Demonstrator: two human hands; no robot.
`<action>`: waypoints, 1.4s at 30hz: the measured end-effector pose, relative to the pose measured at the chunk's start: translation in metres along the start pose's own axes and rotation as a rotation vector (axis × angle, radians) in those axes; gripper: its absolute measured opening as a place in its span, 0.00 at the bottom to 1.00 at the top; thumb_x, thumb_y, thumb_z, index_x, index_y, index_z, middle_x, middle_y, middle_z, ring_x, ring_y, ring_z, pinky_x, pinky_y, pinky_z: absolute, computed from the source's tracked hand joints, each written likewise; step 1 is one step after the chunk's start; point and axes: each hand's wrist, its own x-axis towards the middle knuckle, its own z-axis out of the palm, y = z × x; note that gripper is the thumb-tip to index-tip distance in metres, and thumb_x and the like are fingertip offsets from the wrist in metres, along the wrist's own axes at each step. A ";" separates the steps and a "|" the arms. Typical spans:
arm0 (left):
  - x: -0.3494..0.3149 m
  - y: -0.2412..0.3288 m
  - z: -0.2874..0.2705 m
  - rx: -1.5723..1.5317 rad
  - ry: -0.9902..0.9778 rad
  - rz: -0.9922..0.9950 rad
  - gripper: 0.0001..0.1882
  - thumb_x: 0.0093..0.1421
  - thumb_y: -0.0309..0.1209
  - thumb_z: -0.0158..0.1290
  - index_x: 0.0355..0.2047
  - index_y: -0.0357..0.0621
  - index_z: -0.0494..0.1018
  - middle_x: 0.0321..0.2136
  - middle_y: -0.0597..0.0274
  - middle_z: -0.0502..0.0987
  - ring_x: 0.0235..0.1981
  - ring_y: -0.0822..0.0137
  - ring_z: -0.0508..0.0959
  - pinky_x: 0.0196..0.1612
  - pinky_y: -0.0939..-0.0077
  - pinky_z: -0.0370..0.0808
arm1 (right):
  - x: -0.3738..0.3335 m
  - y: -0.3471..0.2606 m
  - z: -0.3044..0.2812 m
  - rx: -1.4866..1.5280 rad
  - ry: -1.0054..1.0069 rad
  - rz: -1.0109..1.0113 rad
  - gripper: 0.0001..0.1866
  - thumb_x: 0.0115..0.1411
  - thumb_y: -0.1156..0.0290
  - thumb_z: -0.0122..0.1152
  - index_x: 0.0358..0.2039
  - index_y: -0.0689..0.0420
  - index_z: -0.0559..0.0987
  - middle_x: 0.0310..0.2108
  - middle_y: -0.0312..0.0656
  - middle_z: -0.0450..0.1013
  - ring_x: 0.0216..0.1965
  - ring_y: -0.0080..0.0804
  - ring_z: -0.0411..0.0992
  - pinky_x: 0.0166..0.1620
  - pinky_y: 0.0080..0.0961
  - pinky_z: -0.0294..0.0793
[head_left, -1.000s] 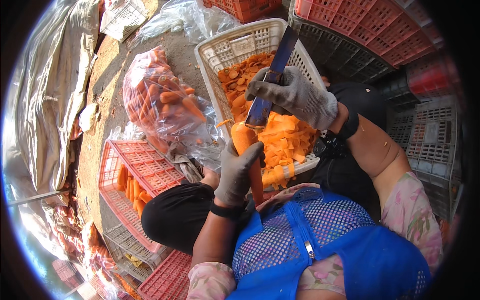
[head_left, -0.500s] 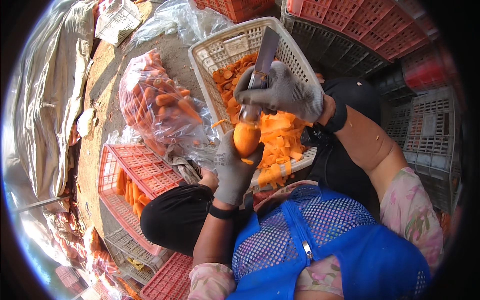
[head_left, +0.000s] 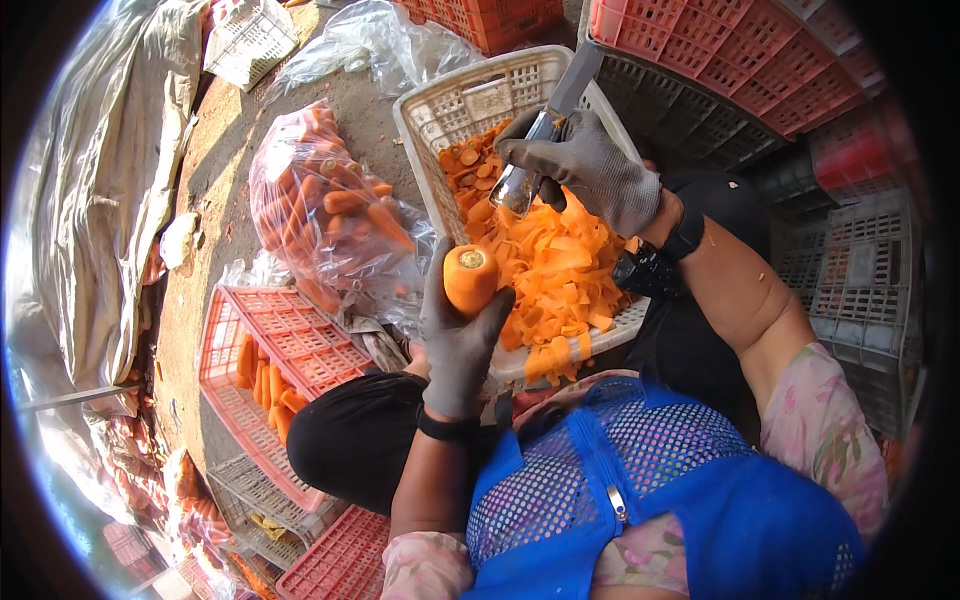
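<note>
A: We see the right hand [head_left: 590,170] lifted clear of the carrot [head_left: 470,280] now. A second ago the peeler blade lay right against the carrot's side, and half a second ago it was down at its top end. Now there is open air between the two.

B: So we judge one peeling stroke finished and the tool drawn back for another. What do we make of the grips?

A: The right hand's gloved fingers are curled tight around the peeler [head_left: 545,130], its metal head poking out below the fist and the dark handle running up past the white basket [head_left: 440,100]. The left hand [head_left: 460,335] has its fingers wrapped snugly round the lower part of the carrot, thumb on one side, fingers on the other.

B: And the carrot itself?

A: It stands nearly upright in the left fist, its cut top facing us: a round, pale orange disc with a lighter core. The skin that shows looks clean and bright. It is held at the near left edge of the basket, just beside the heap of orange peelings [head_left: 560,260].

B: We also see the clear bag of carrots [head_left: 320,210] to the left, and a pink crate [head_left: 290,340] with a few carrots below it.
</note>
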 end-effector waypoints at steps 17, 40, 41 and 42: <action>0.000 0.046 -0.011 -1.284 -0.344 -0.806 0.38 0.57 0.46 0.72 0.62 0.41 0.71 0.39 0.59 0.77 0.27 0.63 0.77 0.27 0.70 0.75 | -0.017 -0.011 0.040 0.558 -0.268 0.072 0.20 0.64 0.62 0.79 0.48 0.65 0.84 0.35 0.42 0.84 0.23 0.24 0.79 0.22 0.21 0.77; 0.008 0.042 -0.011 -0.267 -0.051 -0.277 0.32 0.56 0.25 0.77 0.58 0.33 0.75 0.47 0.56 0.86 0.47 0.69 0.86 0.52 0.72 0.83 | -0.061 -0.015 0.029 -1.067 -0.486 -0.710 0.20 0.68 0.63 0.65 0.59 0.47 0.83 0.29 0.42 0.79 0.30 0.45 0.82 0.32 0.41 0.81; 0.008 0.044 -0.011 -0.266 -0.055 -0.279 0.32 0.56 0.25 0.77 0.58 0.33 0.75 0.47 0.56 0.86 0.47 0.69 0.86 0.52 0.72 0.83 | -0.062 -0.015 0.029 -1.079 -0.501 -0.707 0.25 0.66 0.62 0.68 0.64 0.47 0.81 0.28 0.42 0.78 0.30 0.44 0.82 0.32 0.40 0.80; 0.008 0.046 -0.011 -0.271 -0.072 -0.294 0.31 0.56 0.25 0.76 0.57 0.33 0.75 0.45 0.56 0.86 0.46 0.68 0.86 0.51 0.71 0.83 | -0.062 -0.013 0.029 -1.081 -0.496 -0.702 0.25 0.66 0.62 0.68 0.64 0.47 0.81 0.28 0.42 0.78 0.30 0.44 0.82 0.32 0.40 0.80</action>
